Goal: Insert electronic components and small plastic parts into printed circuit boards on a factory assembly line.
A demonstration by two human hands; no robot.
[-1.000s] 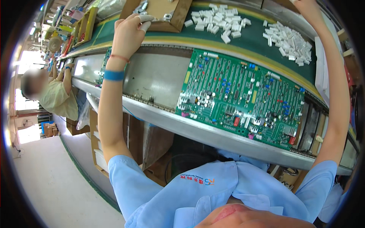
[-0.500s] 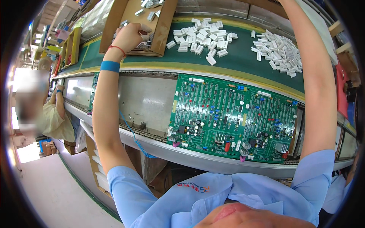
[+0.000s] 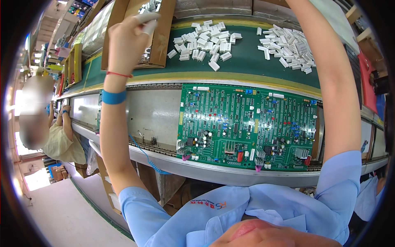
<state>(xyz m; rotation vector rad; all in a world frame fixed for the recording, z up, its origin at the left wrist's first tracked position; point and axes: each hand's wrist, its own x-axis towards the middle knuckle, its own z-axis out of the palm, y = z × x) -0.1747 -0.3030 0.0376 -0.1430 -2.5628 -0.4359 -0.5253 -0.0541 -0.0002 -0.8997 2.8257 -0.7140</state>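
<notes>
My left hand point(image 3: 128, 41) is raised over the cardboard box point(image 3: 161, 45) at the upper left. White covers sit on its thumb and forefinger, which are drawn together; anything between them is too small and blurred to make out. Inside the box lie small silvery metal parts point(image 3: 147, 54), partly hidden by my hand. My right forearm point(image 3: 339, 82) reaches up past the top edge, so my right hand is out of view. Below and between my arms, a green circuit board point(image 3: 218, 138) with many mounted components rests on the conveyor rails.
Loose white connectors point(image 3: 205, 40) lie in a pile on the green bench, with a second pile of longer white connectors point(image 3: 288, 47) to the right. A coiled blue cord point(image 3: 155, 168) hangs over the front rail. At far left another person's arm point(image 3: 66, 117) is by the line.
My left hand has lifted a little from the parts in the box. My right arm still reaches beyond the top edge. The view has shifted slightly, moving the bench and board leftward.
</notes>
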